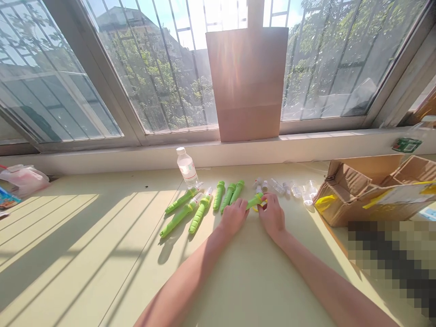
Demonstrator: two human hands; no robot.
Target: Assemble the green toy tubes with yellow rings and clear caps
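My left hand (235, 213) is closed around the lower part of a green ridged plastic tube (255, 200). At the tube's other end, the fingers of my right hand (273, 213) pinch near its collar, where a bit of yellow shows underneath. Left of my hands lie three green tubes without clear tops (219, 196). Farther left, several green tubes with clear caps (200, 211) lie slanted on the table. Beyond my right hand is a group of small clear plastic caps and white pieces (278, 186). My fingers hide part of the held tube.
A water bottle (187, 168) stands behind the capped tubes. An open cardboard box (374, 190) with yellow tape sits at the right. A brown board (250, 86) leans on the window. A pinkish plastic bag (27, 179) lies far left on the pale table (85, 254).
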